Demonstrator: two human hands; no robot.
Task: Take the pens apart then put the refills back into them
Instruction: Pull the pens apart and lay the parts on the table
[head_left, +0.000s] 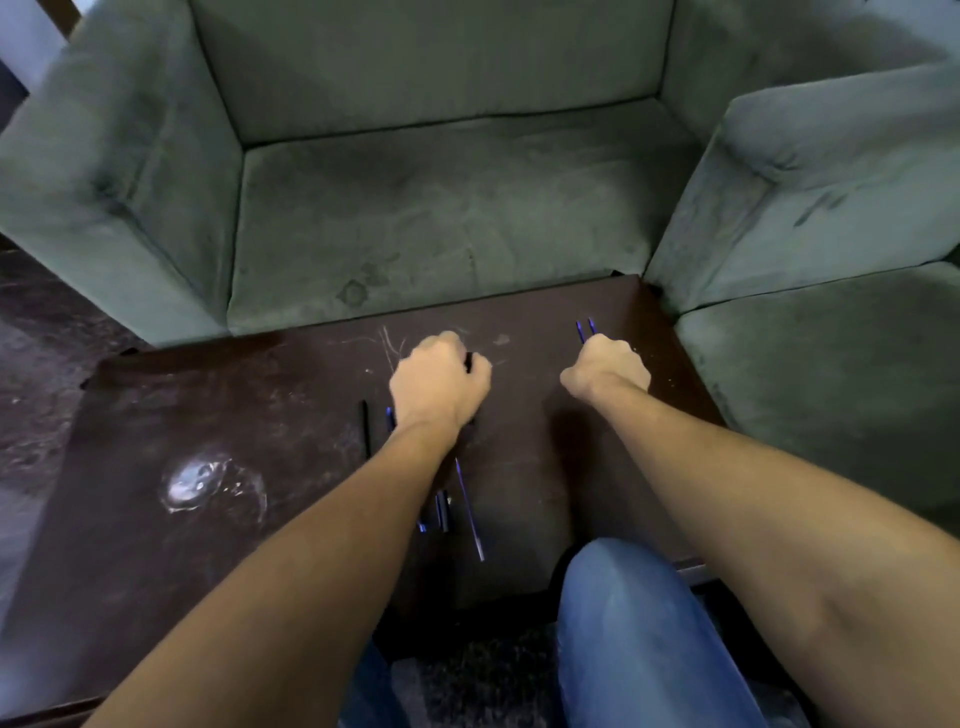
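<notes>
Right, both hands are out over the dark brown table, and both are curled into fists. The left hand sits near the middle of the tabletop, fingers closed tight around something dark; a short black tip pokes out at the knuckles on its two o'clock side, though too little shows to tell which pen part it is. Over at three o'clock from it, well apart, the right hand is clenched too, and two blue pen pieces stick out from its far side toward twelve o'clock, side by side.

Loose parts lie on the table around the left arm. At nine o'clock from the left wrist there is a thin black stick lying lengthwise, and just beside it a blue piece half hidden by the wrist. Toward six o'clock, close to the near edge, a long slim blue refill runs down to a pale metal tip, with a couple of short dark pieces just beside it at its nine o'clock.

A shiny smear marks the table at eight o'clock. A grey-green sofa fills the twelve o'clock side, and a knee in blue jeans shows at six.
</notes>
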